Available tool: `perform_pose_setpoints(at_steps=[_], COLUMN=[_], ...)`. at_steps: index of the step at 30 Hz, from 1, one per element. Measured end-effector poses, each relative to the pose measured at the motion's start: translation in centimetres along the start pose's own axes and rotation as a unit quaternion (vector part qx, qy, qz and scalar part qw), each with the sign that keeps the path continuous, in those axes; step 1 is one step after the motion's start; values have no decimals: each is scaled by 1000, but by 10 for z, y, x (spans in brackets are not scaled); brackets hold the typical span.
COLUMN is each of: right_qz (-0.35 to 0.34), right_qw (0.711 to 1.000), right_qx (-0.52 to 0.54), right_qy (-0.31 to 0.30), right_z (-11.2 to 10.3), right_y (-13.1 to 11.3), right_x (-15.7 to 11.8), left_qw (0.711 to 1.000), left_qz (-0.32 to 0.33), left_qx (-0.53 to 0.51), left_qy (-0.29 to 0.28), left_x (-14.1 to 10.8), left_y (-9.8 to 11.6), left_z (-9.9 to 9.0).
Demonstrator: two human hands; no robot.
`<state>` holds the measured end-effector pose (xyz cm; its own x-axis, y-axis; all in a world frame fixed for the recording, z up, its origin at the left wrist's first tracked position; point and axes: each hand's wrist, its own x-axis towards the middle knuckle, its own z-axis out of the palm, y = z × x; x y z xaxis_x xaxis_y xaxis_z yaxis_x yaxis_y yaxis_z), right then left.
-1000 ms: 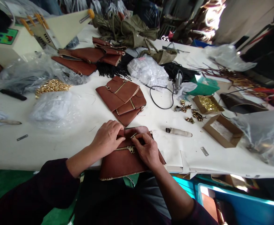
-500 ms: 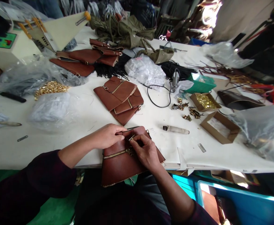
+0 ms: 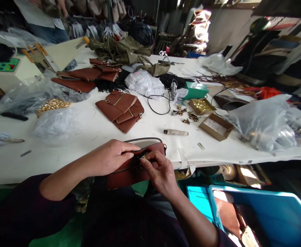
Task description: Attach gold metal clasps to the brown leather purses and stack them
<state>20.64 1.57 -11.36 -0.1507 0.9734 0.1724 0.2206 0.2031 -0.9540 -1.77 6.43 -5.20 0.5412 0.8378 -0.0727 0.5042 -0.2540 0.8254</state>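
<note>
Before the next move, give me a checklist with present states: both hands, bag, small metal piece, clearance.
1. Left hand on the near brown bag: ok.
2. Right hand pinching the metal piece: ok.
3. Metal piece fixed to the bag: cannot tell, fingers and shadow hide it.
4. Near brown bag fully on the table: not ok, its lower part juts past the edge.
5. Folded brown bag clear of both hands: ok.
</note>
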Motion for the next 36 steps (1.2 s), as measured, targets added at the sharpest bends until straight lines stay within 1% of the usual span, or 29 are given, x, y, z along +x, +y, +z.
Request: perform_pose_setpoints(at_steps=[4,7,10,13,15,20,24,27,30,33,36], right_qz=[-40,-47,-49,-42,-40,-20,-17,-21,-20,-18,-25], right_qw=[998,998,998,999,999,999,998,998,998,998,997], right_qx=[-49,-46,-26,-8,9,40,58,59,55,63,65], right_qy=[-6,-14,-28,-34,-33,-25,-26,-26,-18,-15,-17], right_z=[-16,-28,-39,-46,-47,-46,-44,-43,-42,-43,-43], right_y=[-12,-19,-22,-22,-22,-22,-23,-25,-26,-25,-24], right_x=[-20,-30,-37,-43,-47,-54,-56,-58,-59,-61,-63], left_qw=[1000,1000,996,990,988,990,993,995,996,997,997], left_qz=[17,17,4,-21,-43,-86,-102,-102,-89,-76,-77], left_qx=[20,-19,-73,-110,-118,-84,-52,-18,10,15,9], left_qy=[-8,-14,-48,-86,-91,-73,-38,-10,5,14,18], left_x=[-7,-7,-7,-9,-11,-16,-18,-20,-22,-25,-29], left_y=[21,32,44,56,63,75,79,79,79,79,77], left_z=[16,26,29,28,28,32,41,46,49,51,54])
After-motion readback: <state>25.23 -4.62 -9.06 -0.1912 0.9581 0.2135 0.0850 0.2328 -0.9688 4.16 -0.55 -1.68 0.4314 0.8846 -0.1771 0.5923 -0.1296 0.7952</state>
